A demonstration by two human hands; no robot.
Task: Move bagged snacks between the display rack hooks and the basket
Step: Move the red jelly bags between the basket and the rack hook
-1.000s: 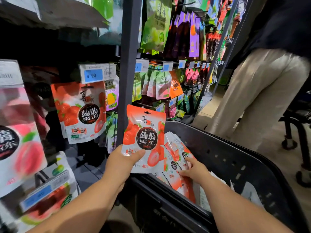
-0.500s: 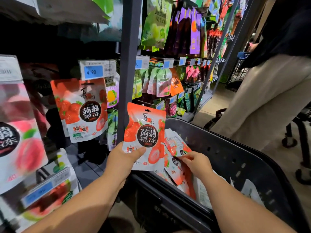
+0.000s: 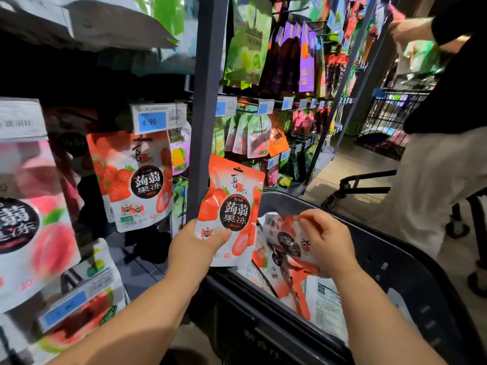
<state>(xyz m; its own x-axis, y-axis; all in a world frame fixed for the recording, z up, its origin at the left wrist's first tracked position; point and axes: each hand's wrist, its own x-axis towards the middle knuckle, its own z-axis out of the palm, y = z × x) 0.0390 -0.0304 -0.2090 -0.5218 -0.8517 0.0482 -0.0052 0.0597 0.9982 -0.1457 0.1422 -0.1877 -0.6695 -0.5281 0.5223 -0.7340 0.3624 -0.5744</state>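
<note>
Holding one red-and-white strawberry jelly pouch [image 3: 232,214] upright by its lower corner, likely for hooking, the left hand [image 3: 195,248] waits while the right hand [image 3: 326,243] pinches another pouch [image 3: 287,241] above the black plastic basket [image 3: 395,262].

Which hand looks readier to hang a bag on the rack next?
Left, probably. The left hand holds a strawberry bag upright, close to the matching bags hanging on the rack. The right hand grips another bag lower, over the basket, farther away.

snack bags [image 3: 131,180] hang on the display rack [image 3: 208,101]; loose pouches [image 3: 326,296] lie in the black basket [image 3: 395,259].
</note>
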